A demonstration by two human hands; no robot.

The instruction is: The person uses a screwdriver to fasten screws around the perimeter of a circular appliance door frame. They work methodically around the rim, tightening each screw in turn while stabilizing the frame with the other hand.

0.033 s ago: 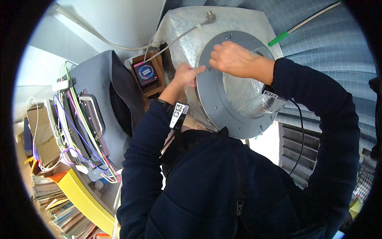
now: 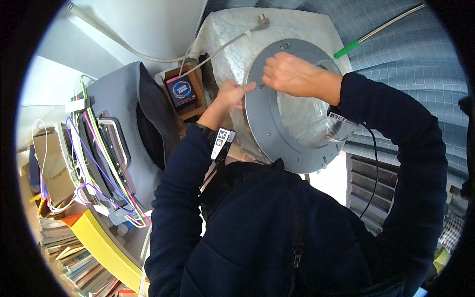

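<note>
A round grey washing-machine door [image 2: 262,116] stands tilted in front of me, with a clear glass bowl [image 2: 302,119] in its middle and several small holes and screws around its ring. My left hand [image 2: 231,94] grips the ring's left edge, thumb on the front face, fingers behind it. Over the upper left of the ring, my right hand [image 2: 289,74] is closed with its fingertips turned down near a small screw; whatever it pinches is hidden. At the upper right lies a screwdriver [image 2: 346,48] with a green handle and long metal shaft.
Behind the door is a boxy thing under a marbled cover [image 2: 227,29], a grey power plug [image 2: 262,21] on it. To the left are an open carton with a dark box [image 2: 181,92], a grey bag [image 2: 116,94], hangers [image 2: 86,148] and a yellow book holder [image 2: 106,250]. Blue checked curtain [image 2: 410,74] hangs right.
</note>
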